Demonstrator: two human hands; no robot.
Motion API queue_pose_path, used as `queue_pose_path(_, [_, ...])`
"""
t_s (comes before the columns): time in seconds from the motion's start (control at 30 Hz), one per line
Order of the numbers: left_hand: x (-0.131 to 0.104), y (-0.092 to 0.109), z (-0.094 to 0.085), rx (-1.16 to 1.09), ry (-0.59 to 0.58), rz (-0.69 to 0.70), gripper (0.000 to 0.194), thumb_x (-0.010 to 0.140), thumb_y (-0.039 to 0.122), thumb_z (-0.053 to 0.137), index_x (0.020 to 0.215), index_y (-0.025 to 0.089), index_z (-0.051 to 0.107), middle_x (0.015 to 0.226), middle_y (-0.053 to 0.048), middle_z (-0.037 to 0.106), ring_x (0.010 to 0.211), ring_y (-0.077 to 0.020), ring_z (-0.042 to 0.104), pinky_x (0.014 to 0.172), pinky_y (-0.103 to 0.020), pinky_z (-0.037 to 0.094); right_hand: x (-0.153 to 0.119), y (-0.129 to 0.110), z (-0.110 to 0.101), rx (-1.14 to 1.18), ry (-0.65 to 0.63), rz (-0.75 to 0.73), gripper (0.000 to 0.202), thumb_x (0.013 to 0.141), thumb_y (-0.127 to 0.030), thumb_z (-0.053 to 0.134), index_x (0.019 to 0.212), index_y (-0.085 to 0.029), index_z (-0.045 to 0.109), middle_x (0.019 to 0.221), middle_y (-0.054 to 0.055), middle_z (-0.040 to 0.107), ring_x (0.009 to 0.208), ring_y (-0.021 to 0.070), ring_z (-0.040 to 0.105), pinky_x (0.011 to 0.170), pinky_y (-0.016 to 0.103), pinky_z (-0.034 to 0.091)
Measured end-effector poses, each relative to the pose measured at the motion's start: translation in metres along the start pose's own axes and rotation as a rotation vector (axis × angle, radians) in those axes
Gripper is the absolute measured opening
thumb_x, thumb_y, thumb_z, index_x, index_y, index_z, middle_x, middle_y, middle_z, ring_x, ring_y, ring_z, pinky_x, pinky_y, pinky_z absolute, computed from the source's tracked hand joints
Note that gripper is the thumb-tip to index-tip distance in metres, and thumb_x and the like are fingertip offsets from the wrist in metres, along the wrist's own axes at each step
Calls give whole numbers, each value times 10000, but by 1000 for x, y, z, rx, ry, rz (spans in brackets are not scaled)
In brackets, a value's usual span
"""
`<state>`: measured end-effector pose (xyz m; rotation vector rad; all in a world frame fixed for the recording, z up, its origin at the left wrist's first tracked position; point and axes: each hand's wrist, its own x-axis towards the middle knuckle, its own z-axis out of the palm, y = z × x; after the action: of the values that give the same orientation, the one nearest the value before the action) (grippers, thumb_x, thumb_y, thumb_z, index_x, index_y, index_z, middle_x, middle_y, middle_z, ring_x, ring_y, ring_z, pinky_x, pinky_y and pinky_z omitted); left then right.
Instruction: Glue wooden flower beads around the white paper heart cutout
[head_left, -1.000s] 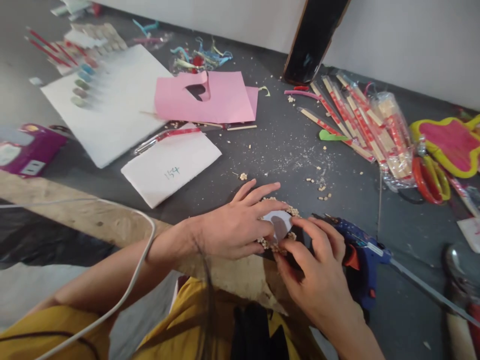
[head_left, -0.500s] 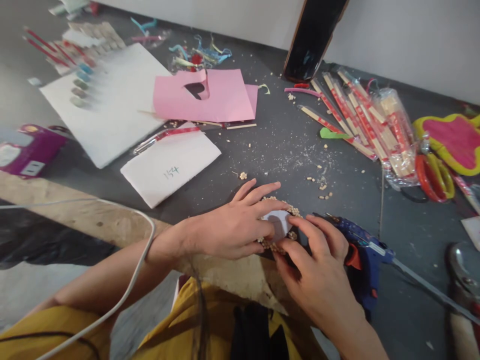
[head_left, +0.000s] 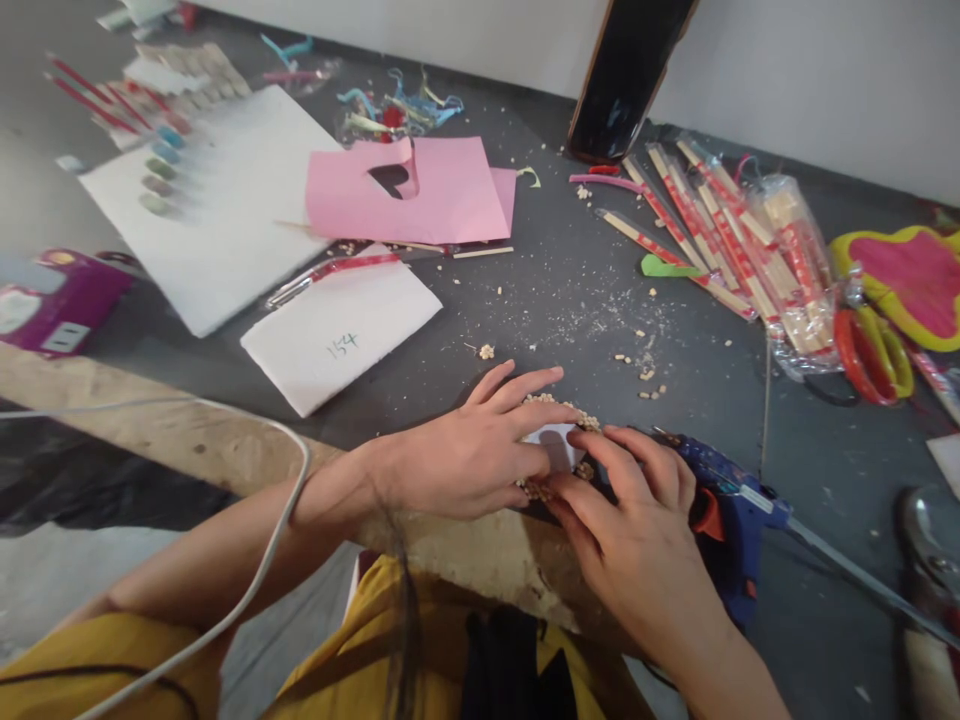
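At the front edge of the table lies a small white paper piece [head_left: 553, 440] rimmed with beige, bead-like bits [head_left: 582, 417]. My left hand [head_left: 480, 450] reaches across from the left, thumb and index finger at the rim, the other fingers stretched over and past it. On the right side, my right hand [head_left: 637, 520] has curled fingers gripping the lower right of the same piece. Both hands hide much of its outline. A blue glue gun [head_left: 731, 500] lies right beside my right hand, with a clear stick in its back end.
Loose beige bits [head_left: 486, 352] dot the dark table [head_left: 555, 290]. Folded white paper [head_left: 352, 330], pink paper [head_left: 450, 190] and a white board [head_left: 217, 250] lie left; wrapped chopsticks [head_left: 735, 230] and red-yellow scissors [head_left: 870, 350] lie right. A white cable [head_left: 281, 540] crosses my left forearm.
My right hand's fingers have shifted slightly left over the piece, covering more of its lower right. The left hand stays almost still.
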<state>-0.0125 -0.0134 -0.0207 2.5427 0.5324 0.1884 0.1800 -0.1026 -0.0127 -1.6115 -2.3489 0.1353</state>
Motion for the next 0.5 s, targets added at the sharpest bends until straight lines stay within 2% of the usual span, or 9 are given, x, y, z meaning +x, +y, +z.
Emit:
queue_pose_path(0.23, [-1,0,-1,14,-5,3,112,858,306,589,900,229,660,1462,-37,368,1437,-340,74,1142,-618,94,0,0,0,46,-2,36,136,867,-288,586,946,-265,694,1143,63,624,1154,277,451,976,490,317])
queue_pose_path(0.37, [-1,0,-2,9,7,1,122,845,304,603,928,242,668,1457,-34,376,1436,-344,77,1132,-631,108,-3,3,0,63,14,30,156,858,-283,596,976,-225,679,1156,79,623,1166,282,449,992,504,320])
queue_pose_path(0.5, [-1,0,-2,13,13,-3,111,828,274,625,922,245,677,1453,-31,383,1435,-349,88,1129,-635,118,-5,5,2,70,40,34,120,847,-293,616,919,-211,666,1150,79,628,1153,295,462,984,517,332])
